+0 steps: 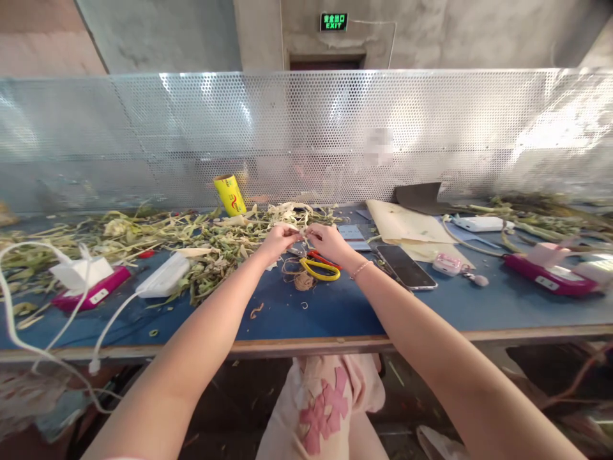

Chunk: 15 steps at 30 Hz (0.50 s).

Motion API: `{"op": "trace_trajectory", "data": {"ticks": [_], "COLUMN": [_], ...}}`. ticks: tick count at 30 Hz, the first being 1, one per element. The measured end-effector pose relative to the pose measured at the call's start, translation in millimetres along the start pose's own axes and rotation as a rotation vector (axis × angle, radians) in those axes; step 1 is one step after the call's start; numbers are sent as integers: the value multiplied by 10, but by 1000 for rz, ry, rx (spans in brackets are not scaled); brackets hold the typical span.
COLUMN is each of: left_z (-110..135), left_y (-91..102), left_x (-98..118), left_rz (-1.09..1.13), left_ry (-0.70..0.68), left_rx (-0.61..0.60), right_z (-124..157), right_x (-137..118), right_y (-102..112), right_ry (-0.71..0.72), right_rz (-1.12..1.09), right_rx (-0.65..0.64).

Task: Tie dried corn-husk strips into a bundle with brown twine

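Both my hands meet over the middle of the blue table (335,306). My left hand (278,241) and my right hand (328,241) each pinch a thin pale strip (302,235) stretched between them; it looks like a leaf strip or twine, too small to tell. Just below the hands lie yellow-handled scissors (322,268) and a small tangle of brown twine (301,280). A bead bracelet sits on my right wrist.
Green and pale plant scraps (143,239) cover the table's left and back. A yellow roll (230,195) stands by the perforated metal screen (306,134). A phone (406,267), brown paper sheets (407,227), white chargers with cables (163,276) and pink devices (546,271) lie around.
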State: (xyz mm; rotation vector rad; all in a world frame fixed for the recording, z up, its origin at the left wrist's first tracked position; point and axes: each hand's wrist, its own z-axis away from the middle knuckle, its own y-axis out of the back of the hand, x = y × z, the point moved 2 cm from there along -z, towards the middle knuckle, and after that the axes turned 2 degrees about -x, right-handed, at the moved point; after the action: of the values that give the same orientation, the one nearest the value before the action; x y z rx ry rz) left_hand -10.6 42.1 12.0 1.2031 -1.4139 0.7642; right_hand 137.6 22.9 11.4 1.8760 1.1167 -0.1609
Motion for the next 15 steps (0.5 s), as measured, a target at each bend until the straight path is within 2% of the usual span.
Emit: {"op": "trace_trajectory", "data": {"ticks": [9,10,12,14,15], "left_z": [-13,-11,-3,10,18], "left_y": [60,68,81,94,99], "left_x": [-5,-4,3,21,35], "left_rz": [-75,-84,-98,-107,-114], "left_ry": [-34,-33,-27,-40,-58], "left_rx": [-12,-15,-28,-36,-35], "right_z": [15,15,14,12,10], "right_x": [-7,2,26,45,50], "right_y": [-35,-24,24,77,95], "right_ry": [-19,-14,15,82,129], "right_rz": [-49,-32,17,110,163], "right_rx": [-61,-35,101,225,246]}}
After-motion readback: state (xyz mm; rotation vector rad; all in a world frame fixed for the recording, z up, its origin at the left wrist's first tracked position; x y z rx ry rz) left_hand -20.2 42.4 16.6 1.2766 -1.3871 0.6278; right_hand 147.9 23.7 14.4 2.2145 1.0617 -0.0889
